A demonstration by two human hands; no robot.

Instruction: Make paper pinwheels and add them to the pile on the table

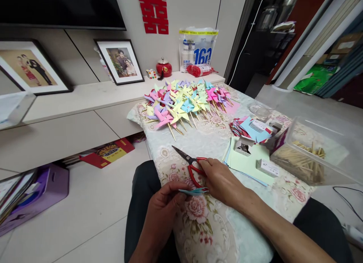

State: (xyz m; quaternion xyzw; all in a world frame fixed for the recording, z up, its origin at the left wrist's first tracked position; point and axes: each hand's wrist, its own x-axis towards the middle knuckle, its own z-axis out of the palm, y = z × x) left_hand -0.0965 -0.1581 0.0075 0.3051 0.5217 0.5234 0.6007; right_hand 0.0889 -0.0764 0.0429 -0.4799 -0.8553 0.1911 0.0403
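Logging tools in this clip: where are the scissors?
In the head view, the scissors are at centre, touching the right hand, beyond the blue paper in the left hand.

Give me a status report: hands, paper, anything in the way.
Left hand pinching blue paper. Right hand at red-handled scissors. Pinwheels clustered beyond, not blocking either hand.

1. Scissors (189,160): smooth dark metal blades, glossy red plastic handles.
2. Folded paper (195,192), near: thin, smooth, matt.
3. Pinwheels (181,107), far: matt paper vanes, plain wood stems.
4. Cloth (160,136): soft-looking printed fabric, matt.
5. Sheets (244,164), right: smooth matt paper.
6. Bin (280,143), right: clear, shiny plastic.
7. Sticks (316,164) inside it: unvarnished-looking wood.
8. Bag (197,47), far: glossy, see-through plastic film.
9. Jar (164,69), far: glossy, smooth.
10. Floor (96,202), left: smooth tiles, faint sheen.
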